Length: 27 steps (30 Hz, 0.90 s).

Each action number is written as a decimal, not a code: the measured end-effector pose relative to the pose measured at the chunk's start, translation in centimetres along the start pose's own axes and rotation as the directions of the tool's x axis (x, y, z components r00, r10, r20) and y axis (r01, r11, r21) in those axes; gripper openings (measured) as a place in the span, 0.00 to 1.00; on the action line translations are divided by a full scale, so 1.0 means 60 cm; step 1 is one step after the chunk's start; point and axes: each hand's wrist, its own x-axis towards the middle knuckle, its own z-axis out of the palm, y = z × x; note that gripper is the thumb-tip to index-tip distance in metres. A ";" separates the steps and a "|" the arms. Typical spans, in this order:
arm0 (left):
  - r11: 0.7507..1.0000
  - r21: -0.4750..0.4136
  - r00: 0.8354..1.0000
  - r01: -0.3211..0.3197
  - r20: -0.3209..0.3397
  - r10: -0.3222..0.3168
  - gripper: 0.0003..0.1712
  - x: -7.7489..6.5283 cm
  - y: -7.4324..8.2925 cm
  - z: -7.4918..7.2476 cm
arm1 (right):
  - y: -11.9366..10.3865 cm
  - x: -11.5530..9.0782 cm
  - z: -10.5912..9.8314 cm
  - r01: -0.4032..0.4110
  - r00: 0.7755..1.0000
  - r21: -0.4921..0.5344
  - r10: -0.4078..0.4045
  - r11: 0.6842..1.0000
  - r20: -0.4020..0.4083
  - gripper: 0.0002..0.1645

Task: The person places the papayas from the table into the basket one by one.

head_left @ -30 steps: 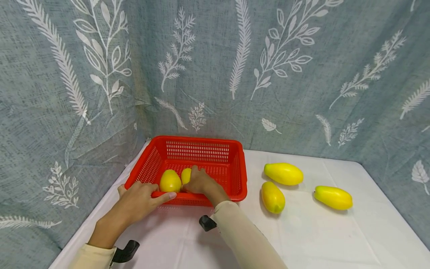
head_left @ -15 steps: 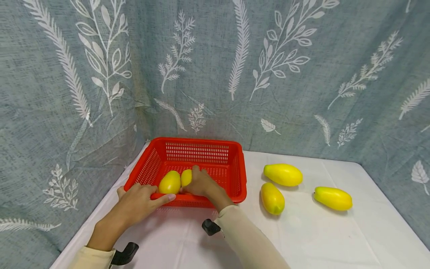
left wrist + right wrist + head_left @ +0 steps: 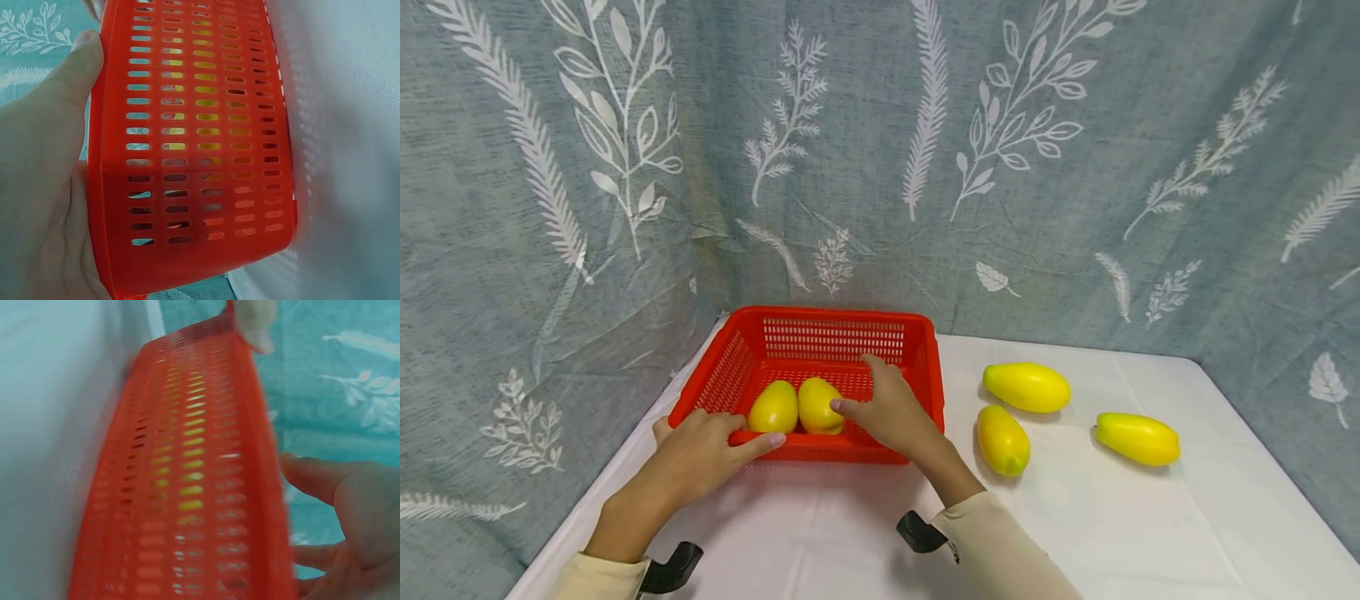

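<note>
Two yellow papayas, a left one (image 3: 773,407) and a right one (image 3: 820,406), lie side by side near the front wall inside a red plastic basket (image 3: 842,450). My left hand (image 3: 696,458) grips the basket's front-left rim, thumb over the front edge and fingertips inside. Over the right part of the basket hovers my right hand (image 3: 891,412), fingers spread and holding nothing; its thumb is close to the right papaya. In the left wrist view, the basket's slotted wall (image 3: 206,125) shows yellow through its holes. The right wrist view is blurred.
To the basket's right, three more papayas lie on the white cloth: one at the back (image 3: 1027,387), one nearer the basket (image 3: 1003,441) and one farther right (image 3: 1137,438). A patterned grey-green curtain (image 3: 880,167) hangs behind and at the left side.
My right hand has let go of the right papaya and moved up and to the right, uncovering it. The left hand keeps its grip on the basket rim.
</note>
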 end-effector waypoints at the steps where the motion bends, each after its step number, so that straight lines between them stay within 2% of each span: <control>1: 1.000 -0.002 1.000 0.000 -0.001 0.000 0.49 0.001 0.000 0.000 | -0.001 -0.008 -0.009 0.005 1.000 0.008 -0.005 1.000 -0.004 0.52; 7: 1.000 -0.012 1.000 -0.003 -0.020 0.003 0.45 0.005 -0.004 -0.001 | -0.008 -0.056 -0.052 0.040 0.998 0.019 -0.039 0.999 -0.052 0.52; 11: 1.000 -0.021 1.000 -0.005 -0.012 0.005 0.45 0.007 -0.001 0.001 | -0.002 -0.098 -0.084 0.011 0.994 0.009 -0.010 1.000 -0.107 0.53; 16: 1.000 -0.020 1.000 0.002 -0.010 -0.002 0.48 0.008 0.002 0.002 | 0.026 -0.148 -0.120 -0.047 0.983 -0.022 0.043 0.999 -0.178 0.53; 19: 1.000 -0.020 1.000 0.001 -0.012 -0.002 0.46 0.008 0.003 0.000 | 0.049 -0.173 -0.139 -0.073 0.978 -0.036 0.064 0.997 -0.199 0.53; 23: 1.000 -0.025 1.000 -0.007 -0.019 0.006 0.41 0.010 0.004 -0.001 | 0.080 -0.199 -0.160 -0.116 0.970 -0.042 0.104 0.992 -0.221 0.53; 27: 1.000 -0.022 1.000 -0.003 -0.024 0.003 0.42 0.008 0.005 0.000 | 0.104 -0.217 -0.174 -0.181 0.956 -0.052 0.163 0.982 -0.243 0.52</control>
